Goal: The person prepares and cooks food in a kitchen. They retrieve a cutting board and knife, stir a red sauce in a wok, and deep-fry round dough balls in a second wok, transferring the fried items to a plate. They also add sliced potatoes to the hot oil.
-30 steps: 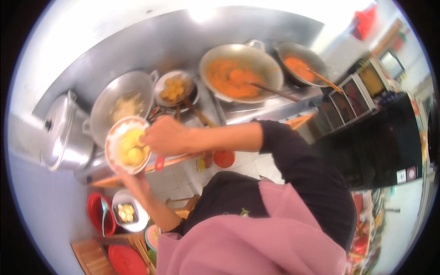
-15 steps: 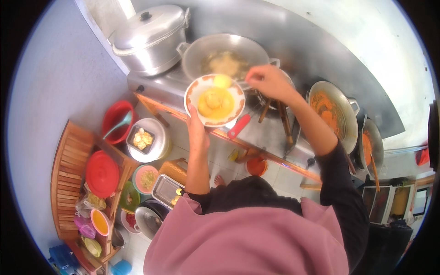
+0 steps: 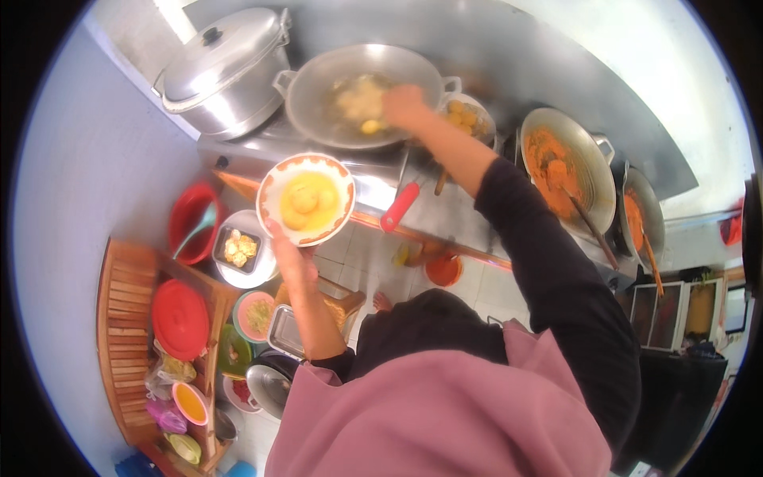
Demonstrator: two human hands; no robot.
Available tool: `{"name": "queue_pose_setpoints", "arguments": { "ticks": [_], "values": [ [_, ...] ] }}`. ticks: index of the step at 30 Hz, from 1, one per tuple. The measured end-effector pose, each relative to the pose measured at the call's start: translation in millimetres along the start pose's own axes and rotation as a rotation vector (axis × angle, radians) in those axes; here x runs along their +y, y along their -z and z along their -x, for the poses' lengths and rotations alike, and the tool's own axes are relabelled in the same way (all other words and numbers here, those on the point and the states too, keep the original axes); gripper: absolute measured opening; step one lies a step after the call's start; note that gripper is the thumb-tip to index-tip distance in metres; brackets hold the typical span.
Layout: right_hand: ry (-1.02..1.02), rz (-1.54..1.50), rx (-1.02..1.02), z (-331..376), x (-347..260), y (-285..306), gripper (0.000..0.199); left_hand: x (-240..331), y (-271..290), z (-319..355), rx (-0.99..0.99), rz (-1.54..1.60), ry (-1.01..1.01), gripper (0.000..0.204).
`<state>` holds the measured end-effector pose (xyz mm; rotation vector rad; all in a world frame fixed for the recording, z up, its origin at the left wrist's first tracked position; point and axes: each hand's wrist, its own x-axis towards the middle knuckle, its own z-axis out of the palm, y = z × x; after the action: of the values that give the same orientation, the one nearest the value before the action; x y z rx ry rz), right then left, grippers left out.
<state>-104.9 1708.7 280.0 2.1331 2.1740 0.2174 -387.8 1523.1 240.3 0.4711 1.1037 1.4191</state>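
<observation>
My left hand [image 3: 292,256] holds a white bowl with an orange rim [image 3: 306,199] from below; several yellow round pieces lie in yellow liquid inside it. My right hand [image 3: 405,107] reaches over a large metal wok [image 3: 362,95] on the stove, fingers closed around a yellow piece just above the oil. More pale pieces float in the wok. My black sleeve stretches across the counter.
A lidded steel pot [image 3: 222,67] stands left of the wok. Right are a small bowl of fried pieces [image 3: 469,118] and two woks of orange sauce [image 3: 568,163], [image 3: 644,219]. A red-handled tool [image 3: 400,205] lies on the counter. Bowls, a red bucket [image 3: 193,222] and a wooden rack [image 3: 131,334] are lower left.
The view has swung left, then closer. My right hand has moved from above the bowl out over the wok. The bowl has stayed in my left hand.
</observation>
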Motion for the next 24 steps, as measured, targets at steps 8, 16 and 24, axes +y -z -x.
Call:
{"name": "queue_pose_setpoints", "arguments": {
  "ticks": [8,16,24],
  "values": [
    [-0.030,-0.202,0.023,40.5,29.6,71.8,0.022,4.4,-5.5,4.3,-0.098,-0.017,0.020,0.062],
    [0.229,-0.302,0.191,156.9,0.2,108.1,0.015,4.0,-45.0,16.3,-0.201,-0.057,0.055,0.064],
    [0.235,-0.258,0.079,178.4,-20.4,89.6,0.017,-5.3,-55.3,23.5,-0.221,-0.088,0.095,0.065]
  ]
}}
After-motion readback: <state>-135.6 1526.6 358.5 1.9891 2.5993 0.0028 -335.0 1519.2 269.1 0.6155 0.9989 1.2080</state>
